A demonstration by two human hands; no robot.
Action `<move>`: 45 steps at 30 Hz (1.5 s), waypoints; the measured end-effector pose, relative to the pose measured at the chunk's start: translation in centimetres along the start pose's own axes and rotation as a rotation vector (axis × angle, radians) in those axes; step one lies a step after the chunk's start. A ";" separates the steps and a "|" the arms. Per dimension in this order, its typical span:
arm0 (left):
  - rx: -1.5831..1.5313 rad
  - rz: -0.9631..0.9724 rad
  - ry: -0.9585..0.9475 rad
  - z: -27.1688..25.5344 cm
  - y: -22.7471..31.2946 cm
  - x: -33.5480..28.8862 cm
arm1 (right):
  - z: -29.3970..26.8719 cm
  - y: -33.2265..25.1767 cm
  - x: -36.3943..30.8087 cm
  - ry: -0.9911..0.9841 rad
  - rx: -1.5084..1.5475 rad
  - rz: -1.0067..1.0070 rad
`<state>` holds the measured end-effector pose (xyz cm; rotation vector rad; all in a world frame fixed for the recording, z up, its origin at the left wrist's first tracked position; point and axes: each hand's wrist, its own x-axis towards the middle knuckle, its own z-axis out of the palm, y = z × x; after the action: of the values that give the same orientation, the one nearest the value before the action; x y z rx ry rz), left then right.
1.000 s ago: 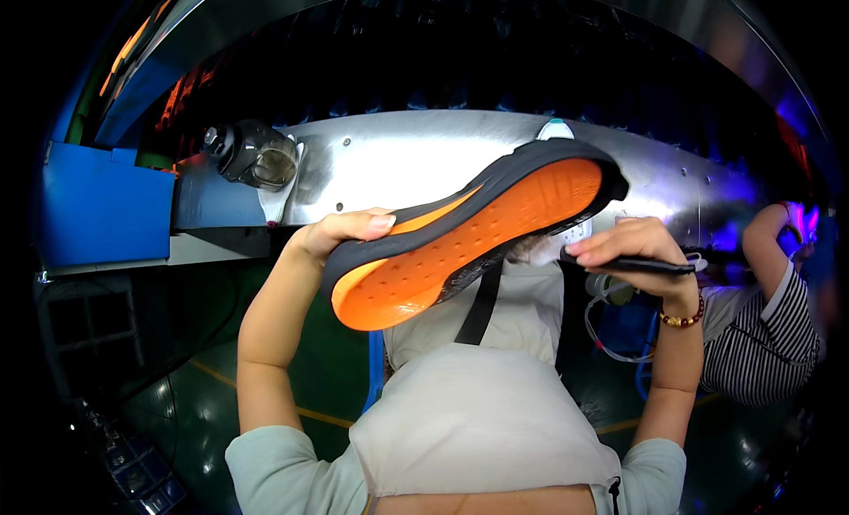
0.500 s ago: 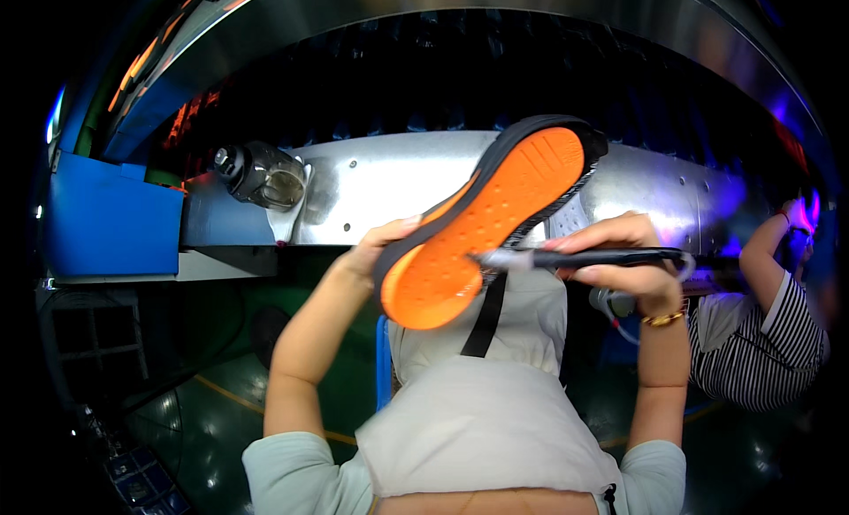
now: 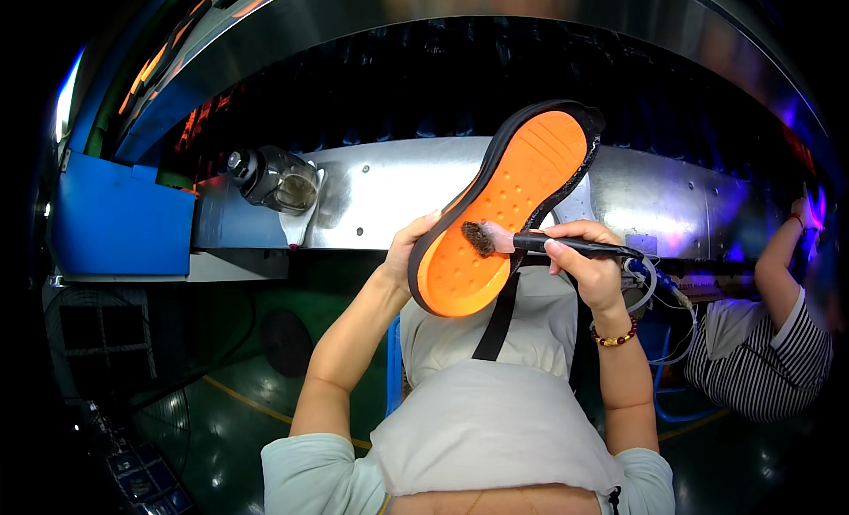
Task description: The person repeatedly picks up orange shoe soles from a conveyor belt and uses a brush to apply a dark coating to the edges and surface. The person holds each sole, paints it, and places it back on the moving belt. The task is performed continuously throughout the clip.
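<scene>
A shoe sole [image 3: 482, 258] with an orange inner face and a black raised rim is held tilted above my lap, its wide toe or heel end not certain to me. My left hand [image 3: 411, 243] grips its left rim, with the fingers partly hidden behind it. Between the thumb and fingers of my right hand [image 3: 591, 265] is a brush [image 3: 535, 242] with a black handle and dark bristles. Its bristles lie against the orange face, around the middle of the narrower lower half. A clear tube trails from the brush's handle end.
A metal ledge [image 3: 389, 183] runs across in front of me, below a dark machine opening. On its left stands a dark bottle [image 3: 283, 180] on a white holder. A blue box [image 3: 119, 214] is far left. A person in stripes [image 3: 756, 356] works at the right.
My right hand has moved left, and the blurred brush is now sharp, its bristles slightly higher on the orange face. The sole has shifted a little right and is held more upright.
</scene>
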<state>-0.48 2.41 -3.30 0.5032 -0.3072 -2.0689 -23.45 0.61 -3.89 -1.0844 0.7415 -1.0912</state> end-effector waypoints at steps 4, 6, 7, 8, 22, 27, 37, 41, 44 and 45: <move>0.032 0.052 -0.016 -1.1 -0.3 0.4 | 0.4 0.3 -0.2 0.059 0.006 0.001; 0.034 0.072 -0.019 -1.4 -0.5 0.5 | 0.5 0.5 -0.1 0.082 -0.008 -0.021; 0.027 0.067 -0.006 -1.4 -0.6 0.6 | 0.5 0.6 0.0 0.094 -0.016 -0.032; 0.020 0.062 0.008 -1.4 -0.6 0.6 | 0.1 0.9 0.2 0.148 -0.114 -0.077; 0.182 -0.003 0.059 -0.2 -2.4 1.0 | 2.8 1.7 3.5 0.117 -0.950 -0.497; 0.165 0.077 0.136 -1.0 -1.9 1.3 | 5.3 0.9 1.3 0.041 -0.872 -0.540; 0.351 0.116 0.116 -2.2 1.3 -1.2 | -3.9 -3.2 0.4 0.291 0.560 -0.068; 0.353 0.145 -0.049 -0.7 4.2 -4.0 | -7.6 -1.6 -1.6 0.690 0.724 -0.153; 0.256 0.430 0.037 6.1 4.6 -2.9 | -8.9 1.1 -3.7 0.767 0.701 -0.102; 0.242 0.471 -0.031 7.4 6.0 -1.9 | -9.0 1.4 -4.1 0.792 0.699 -0.077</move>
<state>1.45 1.13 6.10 0.4882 -0.6361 -1.5900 -32.31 1.81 -8.30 -0.0560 0.8218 -1.7022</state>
